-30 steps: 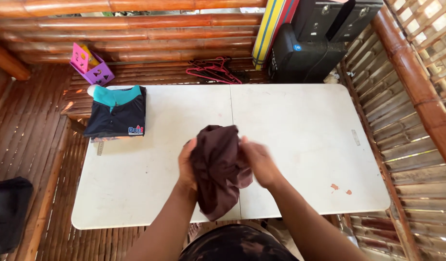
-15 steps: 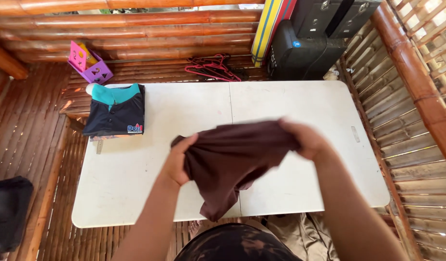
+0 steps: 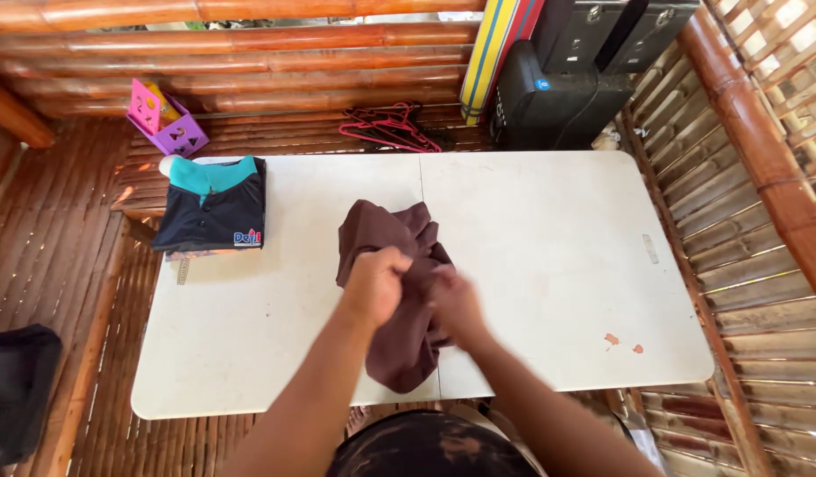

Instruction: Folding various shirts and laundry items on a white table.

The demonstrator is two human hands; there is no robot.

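A dark brown garment (image 3: 397, 291) hung bunched over the middle of the white table (image 3: 558, 256), on the seam that split the top in two. Its long axis ran from the far edge toward the near edge, the wider gathered part pointing away and a narrower tail drooping to the near edge. The left hand (image 3: 377, 284) was closed in a fist, its grip tight on a fold of the cloth. The right hand (image 3: 456, 305) lay just beside it, blurred, fingers closed into the same cloth.

At the far left corner sat a folded dark navy shirt (image 3: 213, 212) with a teal collar turned toward the far edge and a small red, white and blue badge on its near right part. Beyond that corner, off the table, stood a pink and purple box (image 3: 165, 119) with shapes cut in its sides. Red hangers (image 3: 390, 128) lay past the far edge, near a black case (image 3: 549, 102) with a small round blue sticker, and a board (image 3: 500, 49) striped yellow, blue and red leaned beside it.
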